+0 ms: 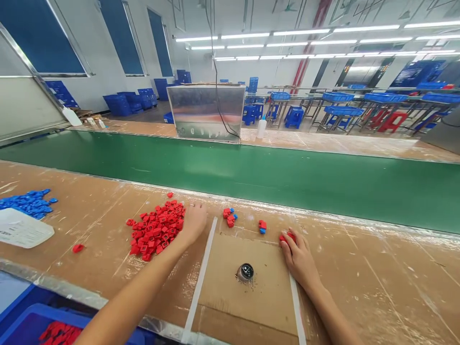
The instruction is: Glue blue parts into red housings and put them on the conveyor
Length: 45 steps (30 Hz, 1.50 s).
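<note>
My left hand rests palm down against the right edge of a heap of small red plastic parts, its fingertips hidden among them. My right hand is closed around a red plastic part at the edge of a cardboard pad. A round black-and-metal fitting sits on the pad between my hands. Just above the pad lie small red-and-blue pieces and a joined red-and-blue piece.
A heap of blue parts and a white sheet lie at the left of the brown-covered bench. A green conveyor belt runs behind it. A blue crate holding red parts sits at the lower left.
</note>
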Each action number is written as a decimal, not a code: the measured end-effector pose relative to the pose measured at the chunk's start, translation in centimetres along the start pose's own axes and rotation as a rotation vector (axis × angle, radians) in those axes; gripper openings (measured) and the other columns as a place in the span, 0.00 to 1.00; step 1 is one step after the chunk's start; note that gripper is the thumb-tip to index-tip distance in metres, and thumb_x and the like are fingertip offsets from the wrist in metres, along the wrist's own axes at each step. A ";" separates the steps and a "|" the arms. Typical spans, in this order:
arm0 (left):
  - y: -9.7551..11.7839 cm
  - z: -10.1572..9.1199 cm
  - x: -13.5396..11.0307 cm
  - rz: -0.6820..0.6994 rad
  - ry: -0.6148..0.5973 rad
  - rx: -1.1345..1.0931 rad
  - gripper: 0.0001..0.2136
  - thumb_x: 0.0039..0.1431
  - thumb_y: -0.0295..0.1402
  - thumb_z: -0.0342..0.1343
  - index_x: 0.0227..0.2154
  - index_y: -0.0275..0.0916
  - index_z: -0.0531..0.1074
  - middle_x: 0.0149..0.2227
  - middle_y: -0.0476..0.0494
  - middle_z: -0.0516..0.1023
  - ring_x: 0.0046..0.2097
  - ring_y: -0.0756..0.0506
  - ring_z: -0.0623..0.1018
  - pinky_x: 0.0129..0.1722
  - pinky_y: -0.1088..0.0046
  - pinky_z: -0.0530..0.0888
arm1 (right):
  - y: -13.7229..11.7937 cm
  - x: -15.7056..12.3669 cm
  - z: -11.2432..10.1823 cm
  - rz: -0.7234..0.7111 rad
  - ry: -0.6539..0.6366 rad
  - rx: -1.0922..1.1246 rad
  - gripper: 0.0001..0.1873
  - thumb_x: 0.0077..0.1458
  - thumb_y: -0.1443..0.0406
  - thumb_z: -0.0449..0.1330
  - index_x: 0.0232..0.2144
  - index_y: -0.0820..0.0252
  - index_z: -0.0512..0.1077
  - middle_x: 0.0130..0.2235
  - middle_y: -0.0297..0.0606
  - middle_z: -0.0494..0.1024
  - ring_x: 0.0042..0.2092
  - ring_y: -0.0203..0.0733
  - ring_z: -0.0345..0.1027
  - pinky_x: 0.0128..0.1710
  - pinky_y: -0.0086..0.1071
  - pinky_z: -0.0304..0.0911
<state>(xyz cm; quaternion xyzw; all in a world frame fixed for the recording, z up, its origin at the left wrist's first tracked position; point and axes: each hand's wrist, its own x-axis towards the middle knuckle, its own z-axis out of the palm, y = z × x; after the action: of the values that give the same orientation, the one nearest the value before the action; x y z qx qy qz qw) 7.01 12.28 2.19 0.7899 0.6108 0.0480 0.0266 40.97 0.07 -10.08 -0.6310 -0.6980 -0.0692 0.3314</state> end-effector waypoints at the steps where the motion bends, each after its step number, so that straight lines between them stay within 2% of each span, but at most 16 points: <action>1: -1.3 0.2 0.1 -0.040 0.015 0.030 0.11 0.66 0.31 0.53 0.47 0.33 0.71 0.51 0.36 0.73 0.56 0.37 0.71 0.57 0.51 0.66 | -0.2 -0.1 -0.2 0.003 0.011 -0.015 0.23 0.68 0.56 0.44 0.52 0.60 0.73 0.58 0.53 0.64 0.61 0.60 0.55 0.57 0.59 0.60; 3: -3.3 0.6 0.6 -0.080 0.014 0.067 0.11 0.64 0.33 0.55 0.46 0.33 0.72 0.51 0.37 0.73 0.55 0.38 0.72 0.55 0.52 0.68 | -0.7 -0.3 -0.7 0.001 0.020 -0.041 0.22 0.68 0.57 0.45 0.51 0.56 0.75 0.58 0.50 0.64 0.62 0.60 0.53 0.58 0.59 0.58; 6: -4.7 1.2 1.7 -0.064 -0.023 0.083 0.10 0.63 0.34 0.58 0.43 0.34 0.73 0.48 0.40 0.75 0.50 0.41 0.75 0.51 0.57 0.72 | -1.5 -0.6 -1.5 -0.006 0.010 -0.067 0.18 0.67 0.57 0.49 0.48 0.51 0.77 0.56 0.46 0.67 0.60 0.59 0.54 0.56 0.56 0.58; 8: -4.8 1.3 1.9 -0.027 -0.030 0.084 0.09 0.63 0.33 0.58 0.41 0.34 0.73 0.47 0.41 0.75 0.49 0.42 0.75 0.50 0.58 0.72 | -2.0 -0.9 -1.9 -0.003 0.003 -0.075 0.17 0.67 0.58 0.50 0.45 0.49 0.78 0.51 0.44 0.71 0.55 0.57 0.59 0.53 0.53 0.60; 11: -4.0 1.3 1.2 0.064 0.001 0.079 0.07 0.62 0.29 0.57 0.41 0.31 0.73 0.48 0.33 0.75 0.54 0.36 0.72 0.53 0.54 0.68 | -2.4 -1.3 -2.2 0.024 0.019 -0.076 0.16 0.67 0.58 0.50 0.47 0.48 0.77 0.44 0.44 0.74 0.47 0.53 0.62 0.48 0.50 0.61; 14: -2.5 1.3 -0.8 0.176 0.031 0.033 0.08 0.63 0.25 0.52 0.42 0.29 0.73 0.47 0.26 0.75 0.54 0.31 0.71 0.54 0.50 0.65 | -2.6 -1.6 -2.5 0.052 0.037 -0.056 0.18 0.67 0.57 0.50 0.52 0.55 0.73 0.43 0.46 0.74 0.45 0.52 0.63 0.47 0.48 0.62; 16: -1.4 1.3 -2.7 0.244 0.033 -0.031 0.08 0.64 0.26 0.50 0.42 0.31 0.73 0.44 0.28 0.76 0.51 0.33 0.74 0.53 0.52 0.67 | -2.7 -1.9 -2.7 0.064 0.026 -0.027 0.19 0.67 0.57 0.51 0.53 0.58 0.72 0.43 0.47 0.73 0.45 0.51 0.65 0.46 0.45 0.64; 20: 0.1 1.9 -7.4 0.310 0.054 -0.219 0.12 0.66 0.29 0.48 0.49 0.34 0.70 0.44 0.36 0.76 0.44 0.41 0.77 0.46 0.64 0.73 | -3.0 -2.6 -3.4 0.099 -0.015 0.029 0.18 0.66 0.56 0.52 0.50 0.60 0.73 0.41 0.45 0.72 0.43 0.48 0.68 0.43 0.41 0.67; 23: 0.9 2.9 -10.7 0.272 0.089 -0.570 0.13 0.66 0.32 0.49 0.49 0.37 0.72 0.42 0.42 0.73 0.38 0.46 0.76 0.42 0.69 0.74 | -3.6 -3.3 -4.1 0.140 -0.031 0.073 0.18 0.66 0.58 0.51 0.51 0.59 0.73 0.41 0.45 0.73 0.42 0.49 0.69 0.44 0.42 0.67; 25: 1.7 3.7 -12.6 0.200 0.066 -0.850 0.13 0.64 0.35 0.51 0.48 0.39 0.74 0.40 0.44 0.72 0.37 0.47 0.75 0.40 0.70 0.74 | -4.1 -3.9 -4.7 0.172 -0.036 0.117 0.18 0.66 0.59 0.51 0.52 0.58 0.72 0.42 0.45 0.73 0.44 0.48 0.69 0.45 0.42 0.67; 29: 4.0 5.2 -15.0 -0.044 -0.030 -1.277 0.20 0.55 0.36 0.60 0.51 0.38 0.74 0.40 0.44 0.73 0.39 0.46 0.76 0.40 0.70 0.75 | -4.7 -5.6 -6.0 0.259 -0.043 0.230 0.17 0.65 0.59 0.53 0.52 0.57 0.72 0.44 0.44 0.73 0.46 0.47 0.69 0.47 0.42 0.67; 32: 5.7 5.6 -15.9 -0.235 -0.111 -1.501 0.26 0.46 0.35 0.66 0.50 0.35 0.73 0.38 0.44 0.77 0.38 0.46 0.77 0.39 0.70 0.75 | -4.6 -6.8 -7.2 0.333 -0.063 0.324 0.17 0.65 0.58 0.53 0.52 0.58 0.71 0.45 0.44 0.74 0.47 0.45 0.71 0.47 0.40 0.68; 34: 6.5 5.7 -16.4 -0.267 -0.162 -1.575 0.22 0.45 0.34 0.67 0.46 0.35 0.75 0.35 0.45 0.78 0.36 0.47 0.76 0.39 0.71 0.74 | -4.6 -7.1 -8.1 0.360 -0.109 0.384 0.18 0.65 0.57 0.53 0.53 0.58 0.70 0.45 0.44 0.75 0.46 0.43 0.73 0.46 0.38 0.70; 39: 7.0 6.1 -17.6 -0.161 -0.202 -1.618 0.13 0.52 0.33 0.64 0.41 0.38 0.77 0.38 0.46 0.78 0.38 0.48 0.76 0.40 0.74 0.74 | -6.5 -5.5 -10.5 0.399 -0.300 0.600 0.16 0.63 0.57 0.57 0.50 0.57 0.72 0.43 0.42 0.76 0.44 0.41 0.74 0.44 0.36 0.71; 42: 6.9 6.4 -18.2 -0.108 -0.258 -1.573 0.12 0.56 0.33 0.61 0.44 0.40 0.76 0.38 0.47 0.78 0.35 0.50 0.76 0.37 0.75 0.73 | -8.6 -3.5 -11.4 0.319 -0.362 0.583 0.15 0.64 0.59 0.56 0.51 0.55 0.72 0.44 0.41 0.75 0.45 0.41 0.73 0.44 0.35 0.70; 45: 6.8 6.4 -18.7 -0.082 -0.303 -1.536 0.11 0.57 0.32 0.61 0.44 0.40 0.75 0.36 0.49 0.77 0.34 0.50 0.76 0.37 0.76 0.73 | -10.7 -1.6 -11.8 0.173 -0.434 0.431 0.14 0.65 0.61 0.56 0.52 0.54 0.71 0.44 0.41 0.74 0.45 0.42 0.71 0.45 0.36 0.69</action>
<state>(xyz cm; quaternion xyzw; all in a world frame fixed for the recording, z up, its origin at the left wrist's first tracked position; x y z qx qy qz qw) 9.60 -7.40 -4.30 0.5251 0.4247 0.3477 0.6504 35.46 -9.37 1.55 -0.6031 -0.6949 0.2451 0.3054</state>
